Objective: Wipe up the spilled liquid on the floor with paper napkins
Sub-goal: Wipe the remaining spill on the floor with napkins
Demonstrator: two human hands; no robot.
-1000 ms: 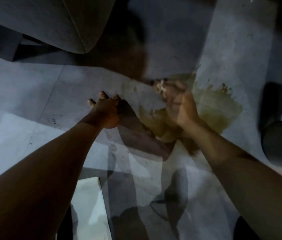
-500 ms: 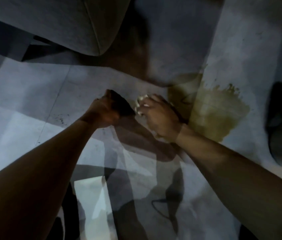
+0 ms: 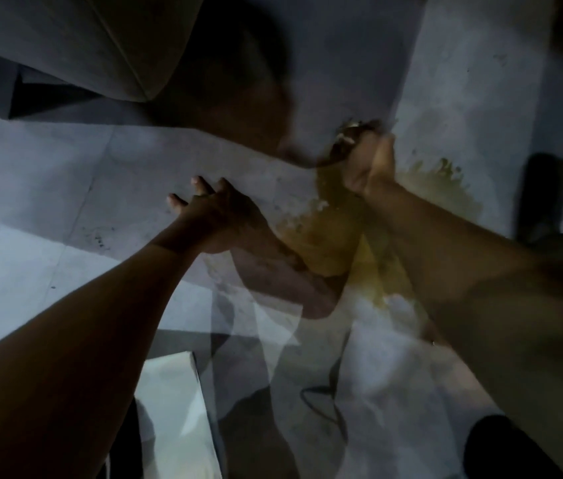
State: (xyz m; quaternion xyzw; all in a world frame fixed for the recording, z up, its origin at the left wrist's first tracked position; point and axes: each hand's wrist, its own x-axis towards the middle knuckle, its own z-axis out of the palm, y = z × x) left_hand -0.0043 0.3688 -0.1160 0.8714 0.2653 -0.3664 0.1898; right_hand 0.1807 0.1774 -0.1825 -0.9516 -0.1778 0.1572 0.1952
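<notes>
A yellow-brown spill [image 3: 328, 233] spreads over the grey tiled floor [image 3: 65, 209], from the middle to the right. My right hand [image 3: 368, 164] grips a wadded, stained paper napkin [image 3: 349, 136] and presses it to the floor at the spill's far edge. My left hand [image 3: 214, 216] rests flat on the floor to the left of the spill, with its fingers spread. The frame is blurred and dim.
A grey upholstered cushion edge [image 3: 100, 53] fills the upper left. A white box-like object [image 3: 176, 420] lies near the bottom between my arms. A dark rounded object [image 3: 546, 195] stands at the right edge, and a thin dark cord [image 3: 325, 399] lies on the floor below the spill.
My right hand has swept with the napkin from beside my left hand to the far right edge of the spill. My left hand has opened flat on the floor.
</notes>
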